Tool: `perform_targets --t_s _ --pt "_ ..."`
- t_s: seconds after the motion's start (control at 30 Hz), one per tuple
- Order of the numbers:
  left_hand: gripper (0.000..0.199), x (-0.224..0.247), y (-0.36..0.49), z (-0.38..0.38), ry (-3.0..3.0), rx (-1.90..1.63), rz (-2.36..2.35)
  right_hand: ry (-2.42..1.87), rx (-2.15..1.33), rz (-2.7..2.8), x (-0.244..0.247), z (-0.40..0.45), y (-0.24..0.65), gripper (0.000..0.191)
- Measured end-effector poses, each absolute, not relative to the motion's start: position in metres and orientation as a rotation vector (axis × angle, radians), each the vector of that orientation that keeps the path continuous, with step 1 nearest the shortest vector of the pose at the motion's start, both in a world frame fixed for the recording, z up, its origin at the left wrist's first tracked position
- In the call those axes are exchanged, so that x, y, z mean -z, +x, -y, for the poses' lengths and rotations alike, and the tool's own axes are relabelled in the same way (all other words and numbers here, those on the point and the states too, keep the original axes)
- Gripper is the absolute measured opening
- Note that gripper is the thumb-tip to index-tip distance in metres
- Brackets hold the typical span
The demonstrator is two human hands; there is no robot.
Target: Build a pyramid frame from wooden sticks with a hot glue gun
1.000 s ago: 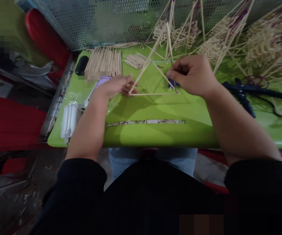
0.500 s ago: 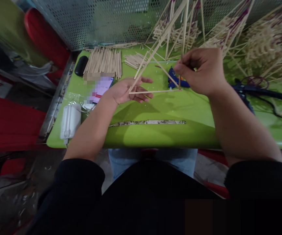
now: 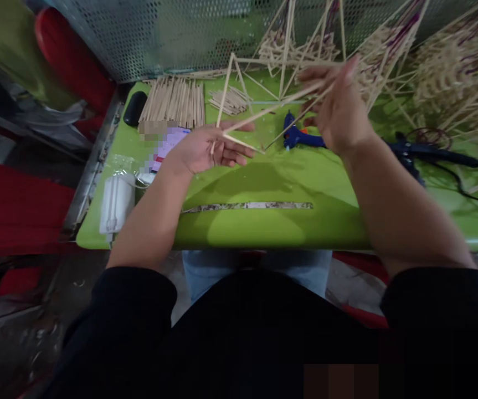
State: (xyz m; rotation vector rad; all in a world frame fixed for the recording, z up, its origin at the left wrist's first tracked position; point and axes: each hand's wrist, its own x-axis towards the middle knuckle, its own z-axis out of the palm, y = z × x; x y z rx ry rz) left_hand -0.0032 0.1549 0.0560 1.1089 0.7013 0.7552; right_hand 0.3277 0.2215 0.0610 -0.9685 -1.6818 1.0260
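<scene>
A frame of thin wooden sticks (image 3: 259, 113), joined at angles, is held above the table. My left hand (image 3: 211, 147) holds it at a near corner, palm up, with the fingers partly stretched beneath the sticks. My right hand (image 3: 338, 105) is raised at the frame's right end, its fingers spread apart. Long sticks of the frame run up to those fingers; whether they press on them I cannot tell. Behind the frame, left of my right wrist, lies a blue glue gun (image 3: 305, 136) on the green table (image 3: 255, 235).
Bundled sticks (image 3: 174, 102) and shorter sticks (image 3: 228, 101) lie at the back left, near a phone (image 3: 168, 147) and a white power bank (image 3: 117, 202). A flat patterned strip (image 3: 251, 205) lies in front. Black pliers-like tool (image 3: 438, 152) and finished stick frames (image 3: 450, 83) stand right.
The stick frame has turned, its long sticks tipping from upright down to the right. My right hand has gone from a pinch on a stick to spread fingers, moving up and slightly right.
</scene>
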Motion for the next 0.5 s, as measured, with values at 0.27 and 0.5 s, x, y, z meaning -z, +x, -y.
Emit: perform_targets --t_s 0.27,0.5 --pt "0.058 -0.042 -0.020 -0.172 1.126 -0.732 -0.730 -0.952 -1.180 1.696 -0.039 -0.214 0.309 0.069" --pt "0.072 -0.064 -0.016 -0.157 1.144 -0.814 -0.816 -0.982 -0.906 1.723 -0.046 -0.206 0.309 0.069"
